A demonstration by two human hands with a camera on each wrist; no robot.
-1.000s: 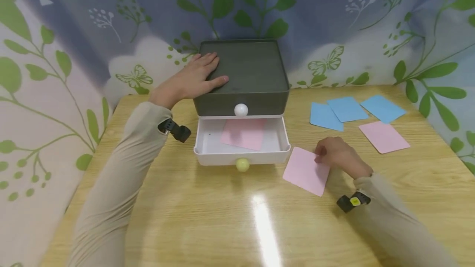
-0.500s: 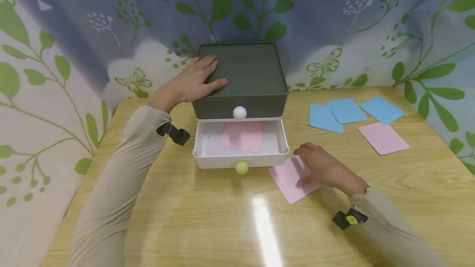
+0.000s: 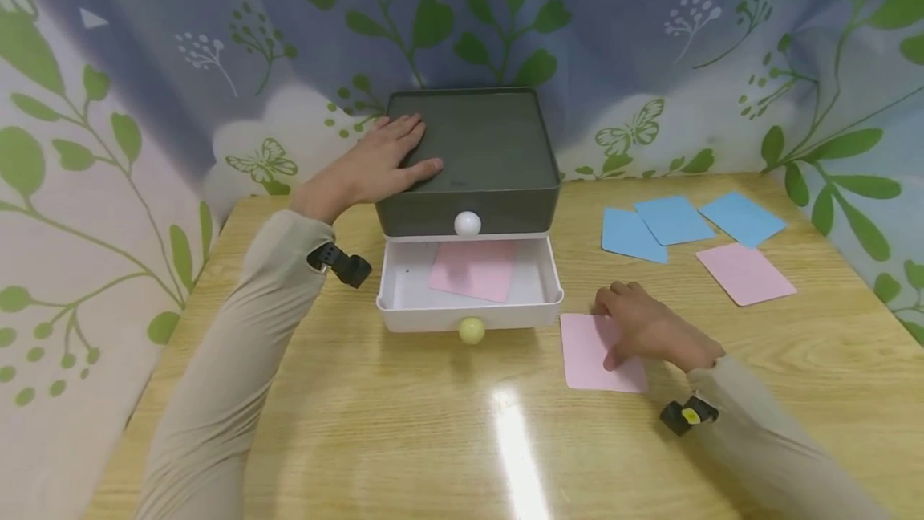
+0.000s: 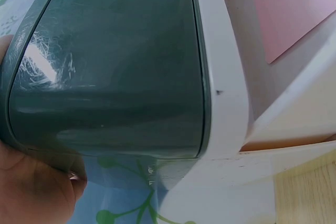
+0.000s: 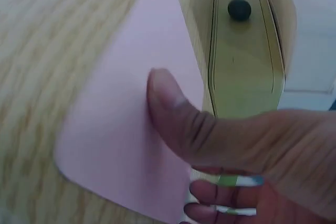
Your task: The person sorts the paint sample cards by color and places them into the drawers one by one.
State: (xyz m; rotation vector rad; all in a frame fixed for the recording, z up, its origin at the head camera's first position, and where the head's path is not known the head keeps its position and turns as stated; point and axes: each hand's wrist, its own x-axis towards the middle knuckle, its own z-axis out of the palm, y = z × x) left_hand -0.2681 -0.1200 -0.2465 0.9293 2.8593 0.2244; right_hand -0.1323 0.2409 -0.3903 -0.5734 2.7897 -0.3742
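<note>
My left hand (image 3: 390,157) lies flat on the left side of the dark grey lid of a small drawer box (image 3: 480,139), fingers spread and thumb pointing right. The lower white drawer (image 3: 404,317) is pulled out and a pink card (image 3: 472,270) lies in it. Right of the drawer, my right hand (image 3: 646,327) pinches another pink card (image 3: 588,355) along its right side. In the right wrist view the thumb (image 5: 168,95) crosses the face of that card (image 5: 121,124), and the other fingers curl at its edge, partly hidden behind the thumb.
Several blue cards, among them a front one (image 3: 631,235), lie at the back right of the wooden table (image 3: 404,424). A third pink card (image 3: 746,274) lies beside them. A white knob (image 3: 468,224) marks the upper drawer, a yellow-green one (image 3: 472,331) the lower. Patterned curtain hangs behind.
The pink card under my right hand has slid left toward the drawer, then back right, turning as it moved. My left hand stays on the lid.
</note>
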